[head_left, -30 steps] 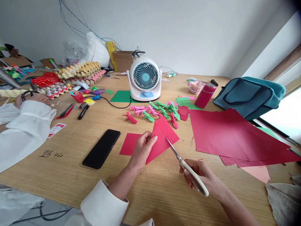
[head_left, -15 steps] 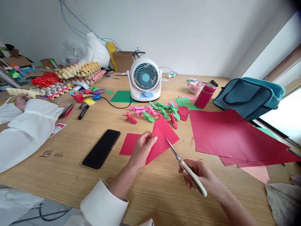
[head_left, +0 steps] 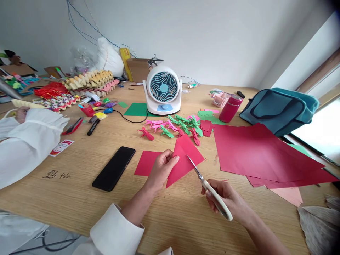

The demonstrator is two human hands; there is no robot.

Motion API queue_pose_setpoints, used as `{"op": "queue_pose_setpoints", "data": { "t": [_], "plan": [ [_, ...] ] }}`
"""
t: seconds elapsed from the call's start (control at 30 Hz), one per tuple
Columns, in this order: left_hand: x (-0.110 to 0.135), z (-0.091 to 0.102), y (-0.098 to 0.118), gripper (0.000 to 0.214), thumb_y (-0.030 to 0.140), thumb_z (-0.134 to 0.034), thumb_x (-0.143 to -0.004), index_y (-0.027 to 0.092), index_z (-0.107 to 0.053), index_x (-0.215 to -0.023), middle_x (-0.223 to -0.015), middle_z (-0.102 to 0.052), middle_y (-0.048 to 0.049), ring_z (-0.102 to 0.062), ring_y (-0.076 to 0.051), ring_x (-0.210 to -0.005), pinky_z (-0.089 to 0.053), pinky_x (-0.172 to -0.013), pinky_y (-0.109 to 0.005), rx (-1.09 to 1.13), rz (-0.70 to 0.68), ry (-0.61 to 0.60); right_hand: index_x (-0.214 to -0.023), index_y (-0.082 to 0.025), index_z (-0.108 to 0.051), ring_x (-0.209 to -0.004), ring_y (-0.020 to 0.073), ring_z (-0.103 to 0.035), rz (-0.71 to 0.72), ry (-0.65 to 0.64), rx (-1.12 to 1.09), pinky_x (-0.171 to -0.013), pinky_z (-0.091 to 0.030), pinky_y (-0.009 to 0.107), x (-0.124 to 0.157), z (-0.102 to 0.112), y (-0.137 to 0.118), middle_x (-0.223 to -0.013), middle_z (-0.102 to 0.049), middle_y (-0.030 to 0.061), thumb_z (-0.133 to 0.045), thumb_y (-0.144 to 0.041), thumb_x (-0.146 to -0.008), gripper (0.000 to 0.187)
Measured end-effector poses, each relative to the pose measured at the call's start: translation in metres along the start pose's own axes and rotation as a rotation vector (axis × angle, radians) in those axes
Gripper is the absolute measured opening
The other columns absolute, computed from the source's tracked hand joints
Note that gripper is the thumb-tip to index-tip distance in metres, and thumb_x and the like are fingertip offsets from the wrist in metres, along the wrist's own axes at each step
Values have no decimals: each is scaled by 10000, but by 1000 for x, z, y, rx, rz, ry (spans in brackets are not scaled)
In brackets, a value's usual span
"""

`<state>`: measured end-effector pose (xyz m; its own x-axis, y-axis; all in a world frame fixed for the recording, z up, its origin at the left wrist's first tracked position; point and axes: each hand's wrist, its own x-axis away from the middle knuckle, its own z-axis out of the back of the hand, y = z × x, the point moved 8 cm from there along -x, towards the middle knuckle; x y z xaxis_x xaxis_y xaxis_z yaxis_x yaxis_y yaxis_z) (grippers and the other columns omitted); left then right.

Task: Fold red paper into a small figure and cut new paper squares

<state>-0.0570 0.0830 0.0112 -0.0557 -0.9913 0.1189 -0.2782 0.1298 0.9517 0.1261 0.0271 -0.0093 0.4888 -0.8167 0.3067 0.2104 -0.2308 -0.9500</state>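
Note:
Between thumb and fingers my left hand [head_left: 165,166] pinches a piece of red paper [head_left: 186,152], held tilted above the table. My right hand [head_left: 225,196] is wrapped round the white handles of a pair of scissors [head_left: 199,171]. Their blades point up and left, overlapping the red paper in view; I cannot tell if they touch it. Partly behind my left hand, another red sheet [head_left: 145,162] lies flat. Beyond the held paper lie several cut green paper pieces [head_left: 183,124], pink ones [head_left: 155,124] and red ones [head_left: 146,134].
A black phone [head_left: 114,168] lies left of my hands. Large red sheets [head_left: 247,152] spread to the right, near a red flask [head_left: 231,109] and a teal bag [head_left: 276,109]. A white fan [head_left: 164,90] stands at the back. Another person's white sleeve [head_left: 34,141] rests at the left.
The red paper in my left hand has turned and shifted slightly to the right. The scissors stay in my right hand, almost unmoved.

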Motion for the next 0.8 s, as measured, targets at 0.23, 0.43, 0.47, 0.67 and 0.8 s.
{"op": "queue_pose_setpoints", "data": {
  "t": [0.23,0.43,0.47,0.67,0.8],
  "plan": [
    [-1,0,0,367,425,-745,-711,183,-469,-712,-622,-523,54,-467,-78,-533,-379,-527,-190,15,13,10,-772,-172,-546,-403,84,-436,9,18,31,-413,-313,215,0,1,-1,-494,-506,-46,-608,-635,-809,469],
    [-1,-1,-1,362,416,-753,-707,186,-474,-723,-623,-528,54,-473,-80,-531,-379,-528,-192,30,27,3,-800,-168,-553,-447,95,-493,-5,17,27,-438,-351,216,1,0,2,-542,-541,-34,-607,-636,-810,471],
    [-1,-1,-1,363,418,-752,-708,186,-473,-721,-623,-526,54,-470,-79,-531,-376,-527,-192,24,24,-2,-803,-168,-553,-454,96,-500,-4,15,27,-442,-356,216,1,0,2,-551,-545,-32,-604,-641,-809,476],
    [1,-6,-5,358,417,-739,-728,183,-469,-723,-629,-518,54,-452,-73,-540,-353,-526,-184,0,30,-46,-806,-167,-546,-465,98,-502,4,19,18,-451,-365,217,-1,0,1,-549,-544,-31,-589,-655,-814,490],
    [2,-6,-5,357,416,-738,-732,182,-468,-725,-628,-516,56,-448,-70,-543,-347,-527,-180,-1,33,-41,-791,-168,-542,-449,94,-488,-4,31,13,-440,-357,217,-1,0,1,-535,-536,-34,-602,-654,-804,490]
  ]
}}
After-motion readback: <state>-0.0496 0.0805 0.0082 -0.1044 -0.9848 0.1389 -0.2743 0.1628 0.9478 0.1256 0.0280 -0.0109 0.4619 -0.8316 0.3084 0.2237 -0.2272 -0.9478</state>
